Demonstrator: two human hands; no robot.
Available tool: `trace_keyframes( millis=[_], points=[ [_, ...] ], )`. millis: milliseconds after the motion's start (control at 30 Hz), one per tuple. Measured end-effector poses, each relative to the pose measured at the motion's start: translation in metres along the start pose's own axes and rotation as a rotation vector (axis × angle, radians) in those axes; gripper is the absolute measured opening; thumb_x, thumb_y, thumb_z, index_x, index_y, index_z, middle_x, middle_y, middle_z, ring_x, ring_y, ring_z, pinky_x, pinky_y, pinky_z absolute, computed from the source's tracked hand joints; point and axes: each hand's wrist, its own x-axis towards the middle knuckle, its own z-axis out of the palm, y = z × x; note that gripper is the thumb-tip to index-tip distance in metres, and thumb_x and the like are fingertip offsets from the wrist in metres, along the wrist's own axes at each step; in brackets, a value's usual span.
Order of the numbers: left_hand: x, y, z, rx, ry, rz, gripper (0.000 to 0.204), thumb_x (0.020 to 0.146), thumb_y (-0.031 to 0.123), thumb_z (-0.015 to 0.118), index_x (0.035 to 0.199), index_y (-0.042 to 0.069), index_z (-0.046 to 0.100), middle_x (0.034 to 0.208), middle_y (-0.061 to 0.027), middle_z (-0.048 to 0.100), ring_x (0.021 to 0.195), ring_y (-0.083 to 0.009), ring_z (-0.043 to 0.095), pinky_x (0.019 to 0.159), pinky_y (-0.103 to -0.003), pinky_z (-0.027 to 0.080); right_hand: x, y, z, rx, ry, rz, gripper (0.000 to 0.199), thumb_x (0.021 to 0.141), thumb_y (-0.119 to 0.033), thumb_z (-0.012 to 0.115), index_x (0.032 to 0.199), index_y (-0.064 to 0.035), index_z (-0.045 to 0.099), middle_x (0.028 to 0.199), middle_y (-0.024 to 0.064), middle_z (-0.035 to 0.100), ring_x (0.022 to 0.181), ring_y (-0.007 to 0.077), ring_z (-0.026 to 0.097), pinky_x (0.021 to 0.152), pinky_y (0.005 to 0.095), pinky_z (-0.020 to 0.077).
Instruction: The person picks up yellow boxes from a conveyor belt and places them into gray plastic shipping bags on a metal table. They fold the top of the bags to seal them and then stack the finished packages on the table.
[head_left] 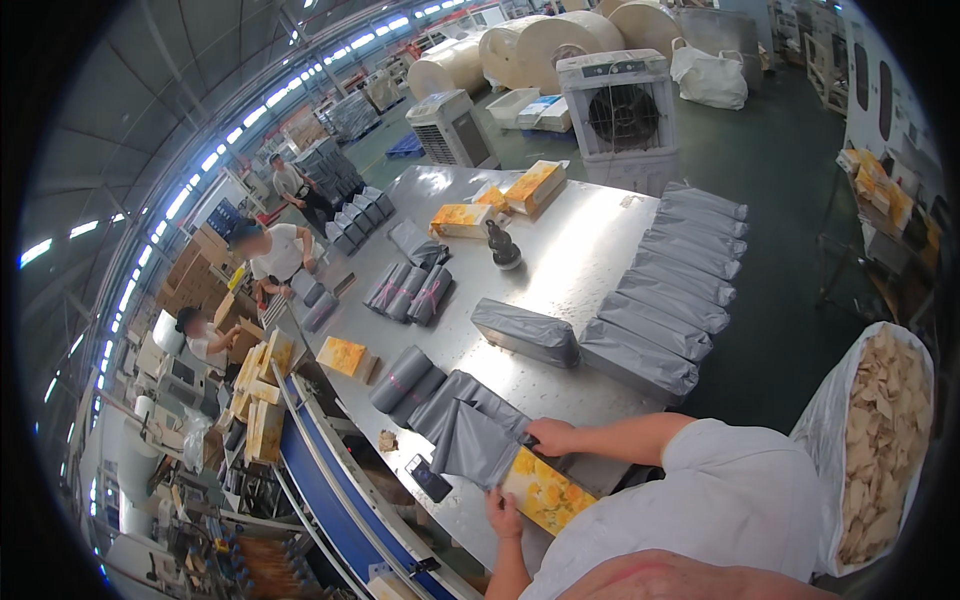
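A yellow flower-printed pack (pixel 546 492) lies against the table's near edge, in front of my body. Its far end sits in or under the mouth of a grey plastic bag (pixel 476 446), which spreads loosely away from me. My left hand (pixel 503 514) is closed at the near left corner where bag edge and pack meet, apparently pinching the bag. On the other side my right hand (pixel 552 437) is closed on the bag's edge, with its fingertips partly hidden. More grey bags (pixel 455 392) lie just beyond.
A dark phone (pixel 429 479) lies left of the bag. Grey-wrapped packs (pixel 640 325) line the metal table's (pixel 545 270) right side. A blue conveyor (pixel 335 500) runs along its left. A sack of scraps (pixel 880 450) stands at right. Co-workers (pixel 280 255) stand at far left.
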Motion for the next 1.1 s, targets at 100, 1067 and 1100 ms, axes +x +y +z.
trace_keyframes(
  millis=[100, 1067, 1100],
  points=[
    [0.029, 0.004, 0.0, -0.765, 0.351, -0.256, 0.042, 0.1, 0.005, 0.063, 0.137, -0.006, 0.048, 0.144, -0.0233, 0.058, 0.114, -0.0393, 0.068, 0.095, -0.046, 0.057, 0.01, -0.002, -0.004, -0.159, -0.164, 0.156, 0.024, 0.091, -0.026, 0.065, 0.11, -0.0138, 0.075, 0.115, 0.0145, 0.074, 0.113, 0.038, 0.068, 0.092, 0.0489, 0.0562],
    [-0.096, 0.012, 0.003, -0.004, -0.043, -0.389, 0.017, 0.094, 0.014, 0.071, 0.1, -0.001, 0.069, 0.081, -0.0158, 0.072, 0.075, -0.0307, 0.071, 0.072, -0.042, 0.055, -0.117, -0.084, 0.017, -0.175, -0.619, -0.226, 0.024, 0.091, -0.027, 0.067, 0.101, -0.0074, 0.077, 0.1, 0.0204, 0.076, 0.097, 0.0406, 0.072, 0.087, 0.0535, 0.058],
    [-0.103, 0.004, 0.01, -0.125, -0.018, -0.457, 0.015, 0.095, 0.013, 0.07, 0.1, -0.002, 0.069, 0.082, -0.0137, 0.072, 0.074, -0.0268, 0.071, 0.071, -0.04, 0.055, -0.111, -0.081, 0.034, -0.197, -0.529, -0.179, 0.025, 0.092, -0.027, 0.068, 0.104, -0.0065, 0.075, 0.102, 0.0206, 0.075, 0.099, 0.04, 0.072, 0.088, 0.0535, 0.0578]
  ],
)
